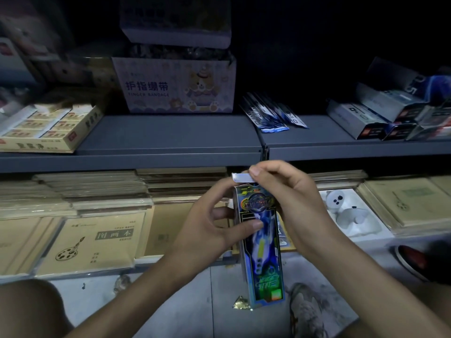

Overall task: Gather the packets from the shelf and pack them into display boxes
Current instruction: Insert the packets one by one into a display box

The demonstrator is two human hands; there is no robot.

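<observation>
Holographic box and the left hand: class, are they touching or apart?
Touching. The head view shows the left hand gripping the holographic box, thumb flat across its printed front.

Left hand (212, 228) and right hand (288, 198) were bare. Right thumbnail (255, 171) was cut short and plain. Left forearm (136, 289) and right forearm (353, 272) were uncovered down to the frame edge. Bare knee (29, 311) sat at lower left, dim. Grey, dusty, scuffed shoe (305, 313) showed low centre-right, too blurred to tell its make
</observation>
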